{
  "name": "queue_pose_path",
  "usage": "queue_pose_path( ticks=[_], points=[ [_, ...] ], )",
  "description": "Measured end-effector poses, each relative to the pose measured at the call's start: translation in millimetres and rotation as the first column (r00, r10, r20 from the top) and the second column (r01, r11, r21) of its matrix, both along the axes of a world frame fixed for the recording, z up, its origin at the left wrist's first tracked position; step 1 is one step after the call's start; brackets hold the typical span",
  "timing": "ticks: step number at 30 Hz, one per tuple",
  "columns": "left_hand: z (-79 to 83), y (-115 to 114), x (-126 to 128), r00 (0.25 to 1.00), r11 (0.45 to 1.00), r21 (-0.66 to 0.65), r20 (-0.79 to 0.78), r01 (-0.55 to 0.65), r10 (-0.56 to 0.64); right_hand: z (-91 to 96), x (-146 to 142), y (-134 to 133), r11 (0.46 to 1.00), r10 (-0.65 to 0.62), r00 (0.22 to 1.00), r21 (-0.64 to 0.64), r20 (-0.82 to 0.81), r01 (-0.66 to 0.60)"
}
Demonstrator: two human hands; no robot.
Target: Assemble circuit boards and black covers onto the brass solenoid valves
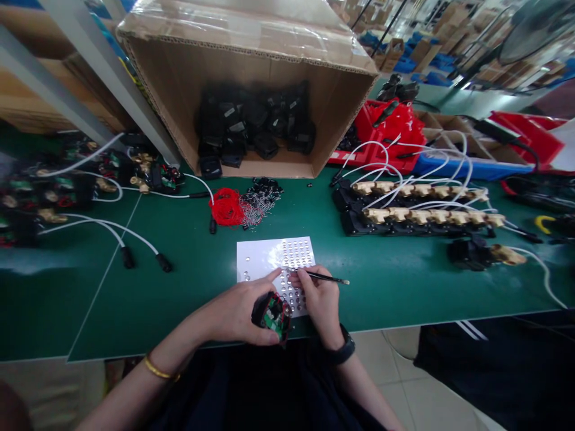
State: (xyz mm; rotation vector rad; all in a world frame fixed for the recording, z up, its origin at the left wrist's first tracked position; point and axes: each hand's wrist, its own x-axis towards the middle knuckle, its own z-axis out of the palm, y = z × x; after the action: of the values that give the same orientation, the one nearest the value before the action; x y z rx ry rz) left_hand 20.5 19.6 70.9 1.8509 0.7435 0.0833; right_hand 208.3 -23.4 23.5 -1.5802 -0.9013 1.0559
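My left hand point(240, 311) is closed around a black housing point(284, 336) whose uncovered face shows a green circuit board point(272, 312) and red wires. Its index finger reaches onto a white sheet point(260, 251) carrying rows of small shiny round stickers point(296, 246). Pinched in my right hand point(322, 299) is a slim black pen-like tool point(330, 277) with a tan rear end. The tool's front end points left over the stickers, close to my left index fingertip; whether it touches one I cannot tell.
Beyond the sheet lie red wires point(227, 206) and a pile of small screws point(258, 206). An open cardboard box point(247, 42) holds black housings point(256, 117). Brass-fitted units point(417, 215) line the right; more wired assemblies point(49, 191) crowd the left. A red bin point(395, 131) stands behind.
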Motion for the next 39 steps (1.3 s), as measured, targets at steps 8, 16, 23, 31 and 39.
queue_pose_path(
  ticks=[8,16,23,31,39],
  points=[
    [0.3,-1,-2,1.000,1.000,0.017,-0.016,-0.023,0.023,0.4,9,2,0.995,0.096,0.995,-0.019,-0.025,-0.097],
    [-3.2,-4,-6,0.988,0.988,-0.056,0.060,-0.142,0.145,-1.9,4,2,0.999,0.042,0.997,-0.009,-0.068,-0.043],
    [11.2,-10,-22,0.773,0.783,0.075,0.240,-0.618,0.587,0.7,6,-2,0.998,-0.051,0.938,0.019,-0.342,0.061],
    [-32.5,-10,2,0.596,0.675,-0.051,0.424,-0.736,0.682,42.6,-2,15,1.000,0.015,0.641,0.007,-0.768,-0.014],
    [-36.8,-13,7,0.570,0.665,-0.110,0.426,-0.738,0.703,41.5,-23,17,0.995,0.081,0.758,0.097,-0.647,-0.024]
  ],
)
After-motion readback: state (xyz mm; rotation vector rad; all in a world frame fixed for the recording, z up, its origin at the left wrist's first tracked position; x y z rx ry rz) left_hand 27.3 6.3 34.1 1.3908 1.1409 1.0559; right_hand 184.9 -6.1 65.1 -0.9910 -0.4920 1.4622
